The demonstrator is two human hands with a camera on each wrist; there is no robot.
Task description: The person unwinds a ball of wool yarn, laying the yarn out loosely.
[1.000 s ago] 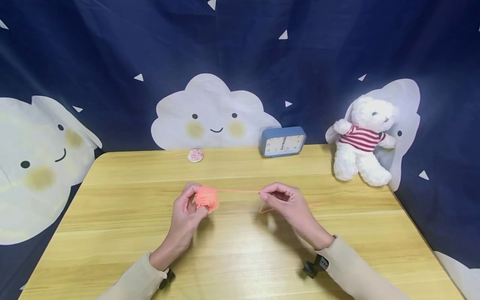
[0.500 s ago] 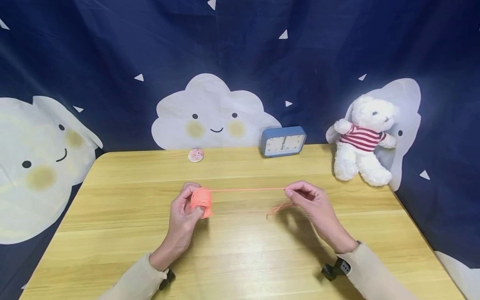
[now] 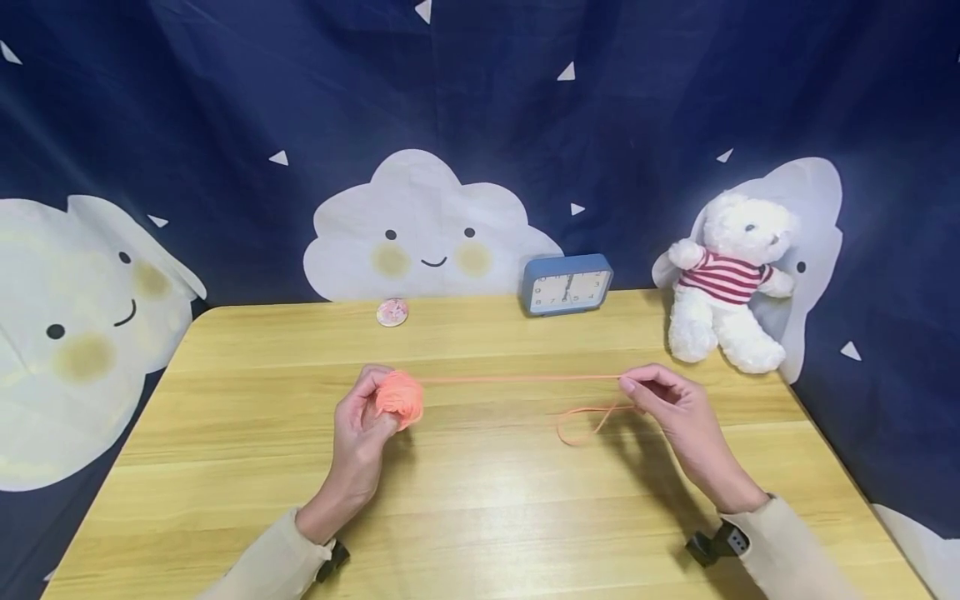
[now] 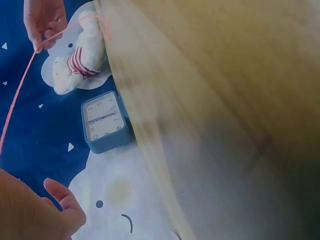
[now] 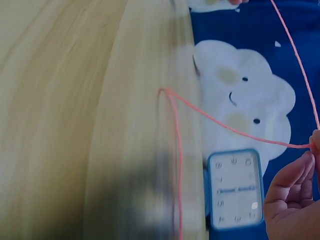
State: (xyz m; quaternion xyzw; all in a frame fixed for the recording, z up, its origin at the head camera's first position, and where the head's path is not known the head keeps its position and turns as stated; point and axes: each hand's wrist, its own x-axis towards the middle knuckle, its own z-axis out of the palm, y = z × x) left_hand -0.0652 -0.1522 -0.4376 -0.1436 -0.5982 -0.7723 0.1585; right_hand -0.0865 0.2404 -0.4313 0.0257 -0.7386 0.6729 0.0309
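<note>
In the head view, my left hand (image 3: 362, 437) grips a small ball of orange yarn (image 3: 400, 398) between thumb and fingers, above the table. A taut strand (image 3: 517, 378) runs from the ball across to my right hand (image 3: 678, 417), which pinches it between thumb and fingertips. Below that pinch a loose tail (image 3: 577, 442) of the strand hangs in a loop. The right wrist view shows the tail (image 5: 240, 132) dropping away from the pinching fingers (image 5: 295, 185). In the left wrist view the ball is out of sight, while part of my left hand (image 4: 45, 212) shows at the lower left.
A blue alarm clock (image 3: 567, 285) stands at the back of the wooden table (image 3: 480, 517). Left of it lies a small round pink-and-white item (image 3: 392, 312). A white teddy bear (image 3: 727, 283) in a striped shirt sits at the back right. Behind hangs a dark blue cloth (image 3: 480, 92) with clouds.
My right hand has moved steadily to the right, and the taut strand between the hands has grown longer. The left hand has shifted slightly left, and the ball has turned in its grip.
</note>
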